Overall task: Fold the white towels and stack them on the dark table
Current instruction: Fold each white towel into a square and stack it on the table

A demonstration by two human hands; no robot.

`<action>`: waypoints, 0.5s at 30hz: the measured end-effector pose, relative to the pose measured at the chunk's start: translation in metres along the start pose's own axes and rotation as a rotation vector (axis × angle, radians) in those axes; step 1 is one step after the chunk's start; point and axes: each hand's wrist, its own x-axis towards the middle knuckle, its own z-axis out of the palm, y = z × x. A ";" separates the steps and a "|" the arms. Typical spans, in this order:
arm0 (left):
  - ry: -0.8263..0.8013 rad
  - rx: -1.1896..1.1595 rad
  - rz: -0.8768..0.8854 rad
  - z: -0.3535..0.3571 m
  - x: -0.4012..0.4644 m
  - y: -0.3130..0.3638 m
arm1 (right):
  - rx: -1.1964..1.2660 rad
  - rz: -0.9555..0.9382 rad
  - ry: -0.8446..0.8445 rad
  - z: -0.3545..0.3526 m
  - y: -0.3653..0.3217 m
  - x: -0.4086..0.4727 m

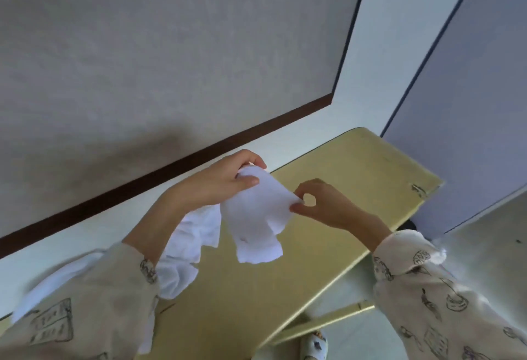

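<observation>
Holding a white towel (256,217) up over the table (328,217), both hands work its top edge. L hand (219,181) sits at approx 10 o'clock of the towel, thumb and curled fingers clamped on the upper corner. R hand (322,203) is at approx 3 o'clock, thumb and forefinger pinching the towel's side edge, other fingers loosely curled. Towel hangs between the hands, lower end dangling free toward 6 o'clock, not touching the tabletop as far as can be told.

Pile of more white towels (182,260) lies crumpled on the table at approx 8 o'clock from the held one, partly hidden by the L sleeve (94,302). Table looks yellowish-tan, w/ a chipped spot near its far R corner. R sleeve (427,288) is pale w/ dark line drawings. Slipper (313,345) shows on the floor at 6 o'clock, under the table edge. Wall w/ dark trim strip (199,154) runs behind, toward 11 o'clock.
</observation>
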 end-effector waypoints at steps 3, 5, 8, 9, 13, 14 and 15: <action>0.081 0.008 0.011 0.028 0.064 0.029 | -0.104 0.074 0.040 -0.043 0.066 -0.006; 0.123 0.051 -0.002 0.043 0.107 0.046 | -0.149 0.127 0.069 -0.069 0.101 -0.003; 0.169 0.077 0.010 0.054 0.168 0.061 | -0.225 0.234 0.230 -0.105 0.139 0.008; 0.192 0.070 0.017 0.055 0.187 0.063 | -0.220 0.272 0.300 -0.117 0.150 0.012; 0.320 0.099 0.033 0.056 0.237 0.072 | -0.209 0.321 0.495 -0.154 0.181 0.020; 0.359 0.113 0.047 0.057 0.243 0.073 | -0.207 0.316 0.531 -0.160 0.186 0.020; 0.394 0.114 0.054 0.058 0.247 0.073 | -0.206 0.309 0.565 -0.163 0.192 0.020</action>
